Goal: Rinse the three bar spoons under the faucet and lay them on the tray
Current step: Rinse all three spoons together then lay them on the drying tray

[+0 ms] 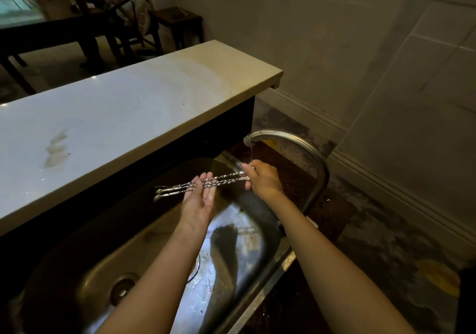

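Observation:
Three twisted metal bar spoons lie side by side, held level above the steel sink. My right hand is shut on their right ends, directly under the curved faucet, from which a thin stream of water falls onto that hand. My left hand is palm up with fingers spread, and the middles of the spoon shafts rest across its fingertips. The spoon bowls stick out to the left of my left hand. No tray is in view.
A pale raised bar counter runs along the far side of the sink. Dark tables and a stool stand beyond it. To the right are a tiled wall and a patterned floor with a yellow object.

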A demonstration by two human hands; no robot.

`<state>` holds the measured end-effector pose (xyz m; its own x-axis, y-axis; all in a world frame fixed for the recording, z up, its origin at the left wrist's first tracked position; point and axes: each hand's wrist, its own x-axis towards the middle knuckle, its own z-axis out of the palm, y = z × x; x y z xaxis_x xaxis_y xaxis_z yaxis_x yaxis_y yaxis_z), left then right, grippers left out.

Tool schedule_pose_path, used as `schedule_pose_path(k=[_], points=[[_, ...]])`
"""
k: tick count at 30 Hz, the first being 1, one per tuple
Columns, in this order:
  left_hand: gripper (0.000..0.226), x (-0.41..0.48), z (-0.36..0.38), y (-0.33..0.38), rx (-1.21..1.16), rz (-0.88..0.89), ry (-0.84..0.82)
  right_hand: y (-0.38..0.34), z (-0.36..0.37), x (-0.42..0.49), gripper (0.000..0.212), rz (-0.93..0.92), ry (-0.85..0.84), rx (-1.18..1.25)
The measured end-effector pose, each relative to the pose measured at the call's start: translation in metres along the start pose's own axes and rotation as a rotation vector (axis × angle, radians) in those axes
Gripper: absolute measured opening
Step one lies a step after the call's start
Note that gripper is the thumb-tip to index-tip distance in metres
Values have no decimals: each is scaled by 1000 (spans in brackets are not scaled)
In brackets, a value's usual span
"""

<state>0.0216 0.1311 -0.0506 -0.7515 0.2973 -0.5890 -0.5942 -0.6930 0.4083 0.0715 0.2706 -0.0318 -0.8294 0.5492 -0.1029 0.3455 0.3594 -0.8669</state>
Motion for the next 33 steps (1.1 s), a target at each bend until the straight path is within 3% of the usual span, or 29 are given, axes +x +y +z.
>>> schedule_pose_path(k=[6, 14, 18, 22, 29, 33], points=[[18, 2, 0, 4, 22, 15, -8, 4, -14, -5, 18, 7, -289, 113], [16, 7, -3, -5, -12, -44, -4, 18, -20, -3, 24, -72, -149, -123], [15, 11, -9, 5, 28, -32, 15, 31, -27, -8, 42, 27, -121, -343], [17, 11, -19, 13, 54, -31, 18, 42, -15, -25, 49, 181, -157, -382], [22, 0, -36, 19, 136, -25, -8, 56, -6, -47, 46, -54, -72, -620], [36, -12, -49, 24, 193, -29, -22, 62, -4, -55, 44, -71, -37, -563]])
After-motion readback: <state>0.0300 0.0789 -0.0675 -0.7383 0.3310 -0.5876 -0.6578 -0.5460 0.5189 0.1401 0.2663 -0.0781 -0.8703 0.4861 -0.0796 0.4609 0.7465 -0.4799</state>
